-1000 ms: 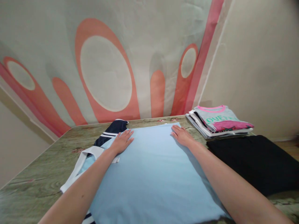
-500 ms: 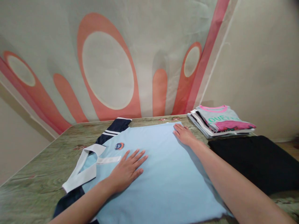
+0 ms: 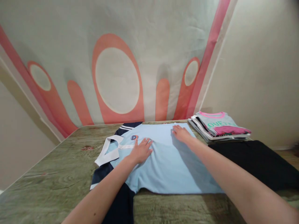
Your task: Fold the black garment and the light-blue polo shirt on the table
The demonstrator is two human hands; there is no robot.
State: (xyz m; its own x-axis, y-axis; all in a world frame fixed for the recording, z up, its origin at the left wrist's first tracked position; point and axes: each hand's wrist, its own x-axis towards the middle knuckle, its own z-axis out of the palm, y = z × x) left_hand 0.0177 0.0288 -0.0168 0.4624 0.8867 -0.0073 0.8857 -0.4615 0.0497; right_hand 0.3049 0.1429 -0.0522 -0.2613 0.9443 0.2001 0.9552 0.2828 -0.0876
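Observation:
A light blue polo shirt [image 3: 168, 168] lies spread on the table, its white collar [image 3: 108, 154] towards the left and its hem on the right. It has dark navy sleeves with white stripes and a small round badge [image 3: 134, 137] on the chest. My left hand [image 3: 141, 151] rests on the shirt just beside the badge and placket, fingers spread. Near the far hem corner, my right hand [image 3: 181, 133] touches the cloth with its fingers stretched out. Some creases run through the cloth near my left hand.
At the back right stands a stack of folded shirts [image 3: 219, 124], a grey and pink one on top. Nearer on the right lies a folded black garment [image 3: 254, 161]. Behind the wood-patterned table [image 3: 58, 165] rises a wall with orange shapes [image 3: 116, 77].
The shirt has shifted away from me and its collar to the right, with my left hand on it. Its near edge now shows on the table. The view has tilted up a little.

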